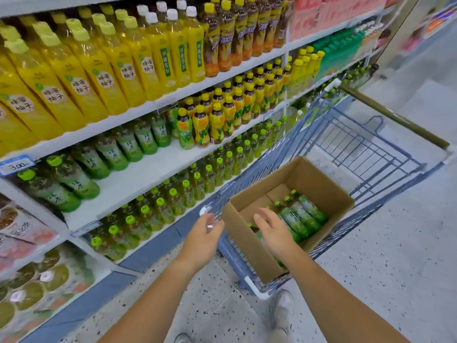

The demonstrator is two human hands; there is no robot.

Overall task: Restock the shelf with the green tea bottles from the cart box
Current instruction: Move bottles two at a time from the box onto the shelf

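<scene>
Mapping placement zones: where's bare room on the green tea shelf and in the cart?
Bare white strip on the green tea shelf, before the green tea row, left of the yellow-capped bottles. In the box, bare cardboard floor at the far corner; box bottles crowd the rest. The cart beyond the box is bare wire. Crowded: lower shelf bottles, packed to the edge.

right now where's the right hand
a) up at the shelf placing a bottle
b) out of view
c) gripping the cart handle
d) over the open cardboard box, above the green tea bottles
d: the right hand is over the open cardboard box, fingers extended just above the green tea bottles lying inside it.
</scene>
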